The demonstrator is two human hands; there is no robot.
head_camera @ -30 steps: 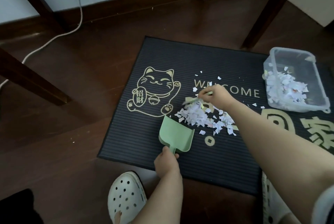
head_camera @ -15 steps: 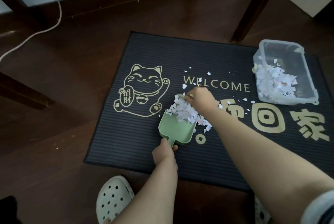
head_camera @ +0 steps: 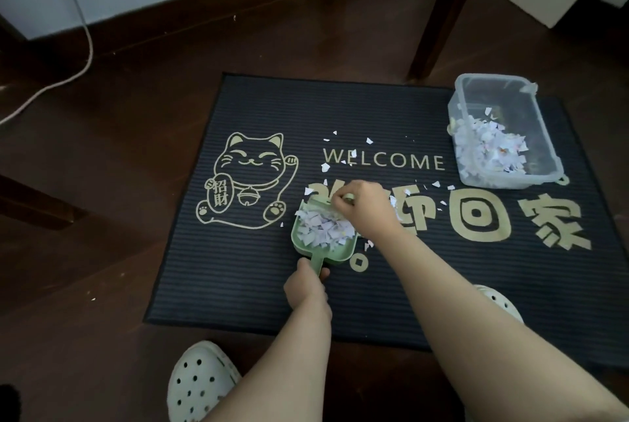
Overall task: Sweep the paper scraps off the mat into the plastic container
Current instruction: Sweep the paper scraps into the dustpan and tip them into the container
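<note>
Dark wood floor (head_camera: 102,251) carries a black mat (head_camera: 238,285), lying flat. On the mat: a container (head_camera: 503,181) at its far right, a scoop (head_camera: 337,256) near centre, loose scraps (head_camera: 325,167). A cable (head_camera: 89,47) lies on the floor, left.

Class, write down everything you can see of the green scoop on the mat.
The scoop is pale green and looks like plastic: a shallow pan with low side and back walls and a short flat handle. It lies on the mat, just right of the cat drawing, with its mouth facing away from the person. Paper scraps are heaped inside it. The left hand grips the handle; the right hand touches the scraps at its far right corner.
</note>
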